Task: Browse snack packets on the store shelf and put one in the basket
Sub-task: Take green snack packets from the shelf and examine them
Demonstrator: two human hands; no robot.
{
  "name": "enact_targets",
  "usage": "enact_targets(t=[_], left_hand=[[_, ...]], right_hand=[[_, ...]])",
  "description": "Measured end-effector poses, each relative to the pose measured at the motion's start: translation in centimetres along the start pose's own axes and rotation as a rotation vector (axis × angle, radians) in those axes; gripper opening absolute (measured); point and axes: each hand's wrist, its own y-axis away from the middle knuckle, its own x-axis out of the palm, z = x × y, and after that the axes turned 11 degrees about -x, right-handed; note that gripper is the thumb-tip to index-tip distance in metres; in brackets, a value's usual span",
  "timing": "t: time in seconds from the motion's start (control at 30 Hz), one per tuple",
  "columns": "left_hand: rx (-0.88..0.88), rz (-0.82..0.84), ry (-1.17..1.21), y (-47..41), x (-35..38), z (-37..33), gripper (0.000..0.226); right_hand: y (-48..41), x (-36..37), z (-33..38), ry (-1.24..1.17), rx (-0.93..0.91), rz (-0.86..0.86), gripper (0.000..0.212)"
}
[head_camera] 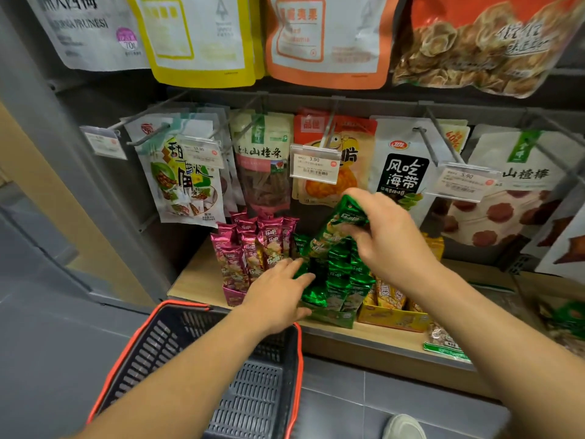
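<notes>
One green snack packet (338, 223) sits tilted in the centre of the frame, lifted above its fellows. The right hand (389, 236) holds it, its grip pinched on the packet's upper part. Just below, more green packets (342, 280) stand upright in a green display box (332, 316). The left hand (278, 293) rests on them with fingers straight, its grip loose and holding nothing. Pink packets (247, 248) stand just to the left of the green ones, and a yellow box (392, 315) of packets sits to their right. All are on the wooden shelf (196, 274). Behind them, larger snack bags hang from hooks, among them a white seaweed bag (402, 172), with a price tag (315, 166) in front. At lower left, under the left forearm, is a grey basket (158, 350) with a red rim, on the grey floor.
</notes>
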Motion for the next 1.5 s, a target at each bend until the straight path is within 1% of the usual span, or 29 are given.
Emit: enact_targets(t=[0.07,0.2,0.33,0.5,0.6,0.77,0.8,0.9,0.97,1.07,1.17,1.23,1.3,1.33,1.4,1.5], left_hand=[[-0.01,0.001,-0.01,-0.4,0.6,0.0,0.072],[-0.028,-0.016,-0.021,-1.1,1.0,-0.3,0.062],[-0.039,-0.023,-0.015,-1.4,0.7,-0.7,0.052],[-0.037,-0.029,-0.044,-1.5,0.7,-0.7,0.048],[-0.033,-0.047,-0.06,-1.4,1.0,-0.7,0.044],[-0.039,-0.052,-0.056,-1.6,0.9,-0.8,0.042],[-0.041,-0.047,-0.054,-1.7,0.8,-0.8,0.042],[-0.053,-0.037,-0.047,-1.8,0.5,-0.9,0.044],[-0.062,-0.029,-0.043,-1.9,0.4,-1.0,0.045],[-0.072,0.01,-0.047,-2.1,0.2,-1.2,0.05],[-0.074,0.021,-0.058,-2.2,0.1,-1.3,0.049],[-0.071,0.011,-0.064,-2.2,0.2,-1.5,0.048],[-0.069,-0.003,-0.077,-2.1,0.3,-1.5,0.049],[-0.069,-0.006,-0.081,-2.0,0.3,-1.5,0.05],[-0.068,-0.007,-0.099,-2.0,0.3,-1.6,0.05],[-0.043,-0.032,-0.131,-1.9,0.0,-2.0,0.047]], right_hand=[[-0.7,1.2,-0.1,0.065,-0.024,0.073,0.047],[-1.8,4.0,-1.2,0.147,0.011,0.211,0.051],[-2.2,7.0,-2.9,0.235,0.082,0.329,0.053],[-3.1,10.0,-4.8,0.325,0.218,0.45,0.051],[-3.0,11.6,-5.4,0.35,0.235,0.53,0.048],[-3.1,12.9,-5.6,0.367,0.256,0.41,0.052],[-3.0,12.9,-5.7,0.372,0.257,0.404,0.05],[-2.2,12.9,-6.2,0.422,0.206,0.395,0.034],[-1.6,12.7,-6.4,0.429,0.191,0.393,0.033],[-1.6,12.2,-6.2,0.434,0.18,0.429,0.037],[-1.8,11.9,-6.0,0.454,0.193,0.496,0.039],[-1.4,11.8,-6.1,0.451,0.209,0.554,0.05],[-0.8,11.9,-6.3,0.399,0.233,0.611,0.066],[-0.4,11.9,-6.5,0.368,0.239,0.63,0.07],[0.4,11.9,-6.9,0.332,0.217,0.644,0.071],[1.4,11.7,-7.3,0.334,0.178,0.625,0.064]])
